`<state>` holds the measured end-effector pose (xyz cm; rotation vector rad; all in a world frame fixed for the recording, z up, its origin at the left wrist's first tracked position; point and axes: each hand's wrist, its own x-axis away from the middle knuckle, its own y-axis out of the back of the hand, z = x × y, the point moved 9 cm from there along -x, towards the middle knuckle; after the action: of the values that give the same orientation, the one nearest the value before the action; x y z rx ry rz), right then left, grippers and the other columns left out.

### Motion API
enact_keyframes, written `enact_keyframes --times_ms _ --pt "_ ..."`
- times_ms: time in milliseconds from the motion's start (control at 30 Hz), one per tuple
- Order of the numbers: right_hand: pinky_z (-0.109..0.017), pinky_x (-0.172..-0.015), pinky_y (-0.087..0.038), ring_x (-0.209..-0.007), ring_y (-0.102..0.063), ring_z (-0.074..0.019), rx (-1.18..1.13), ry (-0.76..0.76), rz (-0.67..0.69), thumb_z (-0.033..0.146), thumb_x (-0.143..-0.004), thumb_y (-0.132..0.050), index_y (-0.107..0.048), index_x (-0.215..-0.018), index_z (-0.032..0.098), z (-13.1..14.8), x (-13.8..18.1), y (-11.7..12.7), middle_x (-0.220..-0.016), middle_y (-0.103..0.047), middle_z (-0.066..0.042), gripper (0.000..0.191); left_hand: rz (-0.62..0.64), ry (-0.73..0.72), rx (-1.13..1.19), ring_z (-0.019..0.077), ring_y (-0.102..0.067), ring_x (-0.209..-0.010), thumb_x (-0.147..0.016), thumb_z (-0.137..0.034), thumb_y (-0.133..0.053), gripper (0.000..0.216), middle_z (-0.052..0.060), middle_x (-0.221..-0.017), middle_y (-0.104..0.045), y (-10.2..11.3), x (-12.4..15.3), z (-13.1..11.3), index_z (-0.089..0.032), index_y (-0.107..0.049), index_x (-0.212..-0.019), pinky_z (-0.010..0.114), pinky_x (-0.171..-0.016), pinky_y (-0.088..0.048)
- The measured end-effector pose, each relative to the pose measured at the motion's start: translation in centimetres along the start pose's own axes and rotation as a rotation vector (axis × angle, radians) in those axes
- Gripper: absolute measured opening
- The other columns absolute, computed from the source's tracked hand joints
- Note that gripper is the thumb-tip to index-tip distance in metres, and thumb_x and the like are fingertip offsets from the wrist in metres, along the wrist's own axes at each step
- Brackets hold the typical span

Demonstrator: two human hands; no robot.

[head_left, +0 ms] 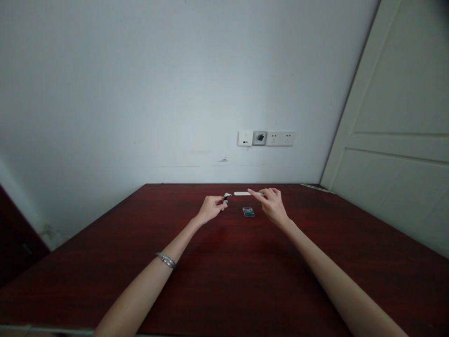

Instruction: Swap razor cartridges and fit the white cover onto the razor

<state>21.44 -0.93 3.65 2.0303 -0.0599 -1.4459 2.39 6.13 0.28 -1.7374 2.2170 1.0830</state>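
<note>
Slim white flat-looking stick [241, 193]: out in front in the right hand [275, 205], nearly level over the far part of the dark red-brown wooden tabletop [238, 281], free end pointing left.
Right fingers [256, 194]: closed on the stick, forefinger stretched towards its length, a grip that looks good for steering.
Left fingers [220, 207]: pinched round a small grey, black and whitish piece [225, 200], the left hand [209, 208] presenting its pale top near the stick.
Gap: narrow, stick end and pale top just beside each other, no contact to be seen.
Good handling: anchor the left wrist, I'd say, and leave the fine moves to the right; line up the stick's end before any touch, then go lightly, as both pieces look slight.
Flat clear plastic case with green-teal contents [249, 212]: on the tabletop between the hands, nearer the right; that wrist should swing clear of it.
Hidden: the stick's far end, largely behind the right hand; part of the grey handle, under the left fingers.
Hard to make out: the pale top's shape, the case's contents, how high the stick hangs.
Cut off: both forearms, at the bottom edge.
</note>
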Motion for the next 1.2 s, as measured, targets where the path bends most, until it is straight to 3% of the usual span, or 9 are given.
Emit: enact_keyframes --times_ms 233,500,667,867,1100,1200 --pt "-0.039 -0.088 -0.029 -0.084 -0.048 -0.0160 -0.020 0.022 0.029 0.000 -0.081 -0.043 -0.031 -0.136 0.038 1.6 -0.4 -0.6 -0.092 -0.054 -0.004 0.068 0.051 -0.015 -0.037 0.0168 -0.062 -0.075 -0.069 -0.022 -0.059 0.016 0.003 -0.075 -0.068 -0.7 0.2 -0.3 -0.011 -0.069 -0.076 0.025 -0.073 -0.047" --pt "-0.037 -0.087 -0.029 -0.082 -0.047 -0.0154 -0.013 -0.035 0.007 0.000 -0.082 -0.038 -0.033 -0.136 0.037 0.0 0.1 -0.3 -0.090 -0.054 -0.003 0.066 0.001 -0.019 -0.008 0.0170 -0.063 -0.076 -0.068 -0.023 -0.061 0.016 0.004 -0.078 -0.069 0.2 -0.1 0.1 -0.012 -0.069 -0.077 0.025 -0.074 -0.047" --pt "-0.040 -0.092 -0.026 -0.086 -0.047 -0.0159 -0.012 0.064 0.038 0.001 -0.082 -0.041 -0.031 -0.136 0.038 1.9 -0.3 -0.7 -0.093 -0.054 -0.004 0.067 0.054 -0.033 -0.036 0.0162 -0.062 -0.074 -0.068 -0.022 -0.061 0.015 0.003 -0.076 -0.069 -0.5 0.1 -0.3 -0.011 -0.069 -0.075 0.024 -0.072 -0.047" --pt "-0.040 -0.091 -0.025 -0.082 -0.047 -0.0153 0.036 0.018 0.016 0.001 -0.083 -0.038 -0.032 -0.136 0.039 -0.3 0.4 -0.5 -0.090 -0.054 -0.003 0.065 0.043 -0.013 -0.010 0.0162 -0.063 -0.074 -0.069 -0.021 -0.060 0.016 0.004 -0.076 -0.069 -0.4 0.2 -0.3 -0.011 -0.070 -0.076 0.024 -0.071 -0.047" --pt "-0.043 -0.093 -0.024 -0.086 -0.046 -0.0169 0.045 0.107 0.046 0.003 -0.082 -0.044 -0.031 -0.136 0.039 2.2 -0.5 -0.4 -0.095 -0.054 -0.004 0.067 0.081 -0.035 -0.056 0.0169 -0.062 -0.073 -0.070 -0.022 -0.059 0.017 0.003 -0.075 -0.069 -0.8 0.3 -0.9 -0.010 -0.070 -0.077 0.024 -0.070 -0.047" --pt "-0.040 -0.090 -0.027 -0.086 -0.045 -0.0168 0.069 0.124 0.065 0.001 -0.081 -0.042 -0.031 -0.136 0.039 1.4 -0.2 -0.5 -0.095 -0.054 -0.004 0.068 0.079 -0.022 -0.027 0.0173 -0.063 -0.076 -0.069 -0.021 -0.060 0.016 0.004 -0.078 -0.069 -0.7 0.4 -0.9 -0.010 -0.069 -0.077 0.025 -0.072 -0.047"
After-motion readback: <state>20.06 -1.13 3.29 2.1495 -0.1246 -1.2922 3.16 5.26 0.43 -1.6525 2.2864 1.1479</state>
